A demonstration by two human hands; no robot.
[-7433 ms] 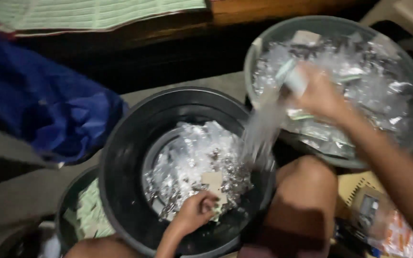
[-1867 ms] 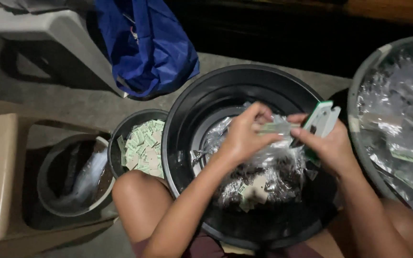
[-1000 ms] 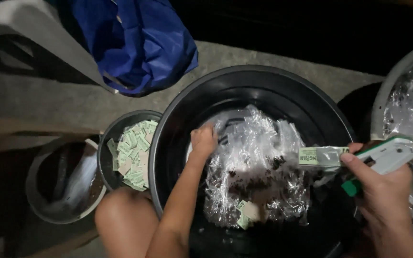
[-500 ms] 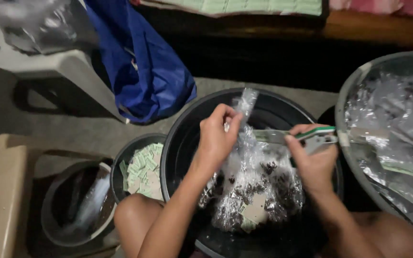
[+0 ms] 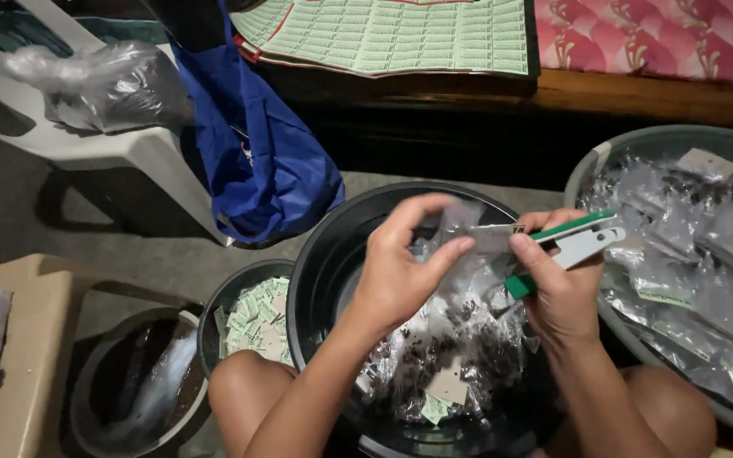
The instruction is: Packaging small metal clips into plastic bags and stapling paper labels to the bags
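A gray tub (image 5: 604, 157) of unfinished packets waits right of the black basin (image 5: 316, 280), where finished packets (image 5: 460, 356) pile. Above it, the left hand (image 5: 396, 271) pinches a clear bag (image 5: 461, 216); the right hand (image 5: 557, 288) grips a stapler (image 5: 574, 242).

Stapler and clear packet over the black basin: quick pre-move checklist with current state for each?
1. Right hand grips the green-and-white stapler: ok.
2. Left hand pinches the top of the clear plastic packet: ok.
3. Packet top seated between the stapler's jaws: cannot tell, that end is blurred.
4. Paper label in place at the packet top: cannot tell.
5. Hands are over the black basin, so a dropped packet would likely land on the packets inside: ok.
6. Small bucket of green paper slips beside the left knee, uncovered: ok.
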